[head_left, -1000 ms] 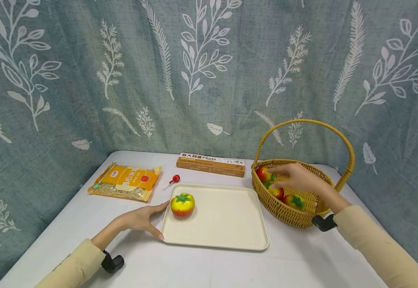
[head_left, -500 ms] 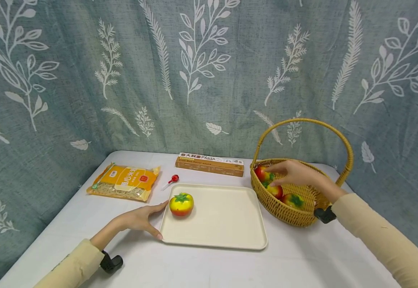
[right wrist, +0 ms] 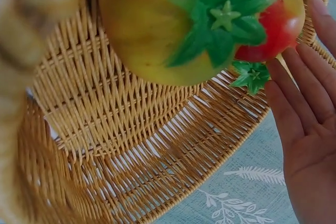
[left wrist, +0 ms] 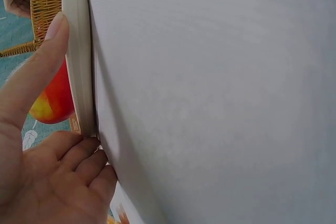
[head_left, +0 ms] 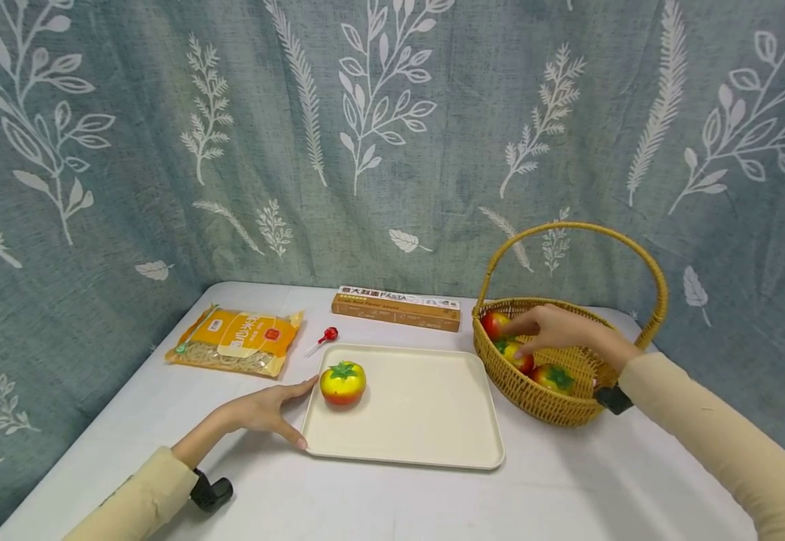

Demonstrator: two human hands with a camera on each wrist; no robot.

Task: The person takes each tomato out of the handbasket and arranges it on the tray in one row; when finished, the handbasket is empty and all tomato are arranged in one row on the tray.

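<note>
My left hand (head_left: 264, 413) touches the left edge of a cream tray (head_left: 426, 406), thumb at the front corner and fingers spread farther back. In the left wrist view, the thumb and fingertips lie against the tray's side (left wrist: 80, 51). A yellow-red tomato (head_left: 342, 385) with green leaves sits at the tray's left. My right hand (head_left: 557, 330) reaches into a wicker basket (head_left: 534, 402), fingers fairly straight. Its thumb and fingertips are at the middle tomato (head_left: 517, 358), close beside a back tomato (head_left: 493, 324). A front tomato (head_left: 554, 378) lies apart, looming large in the right wrist view.
A noodle bag (head_left: 237, 342) lies at the back left, and a red lollipop (head_left: 327, 336) is behind the tray. Farther back stands a brown pasta box (head_left: 395, 311). The basket's tall handle (head_left: 659, 285) arches over the right hand. A patterned curtain (head_left: 392, 135) closes off the back.
My right hand has lowered slightly into the basket, its thumb and fingertips coming down to the middle tomato. The left hand, the tray and the tomato on it stay put.
</note>
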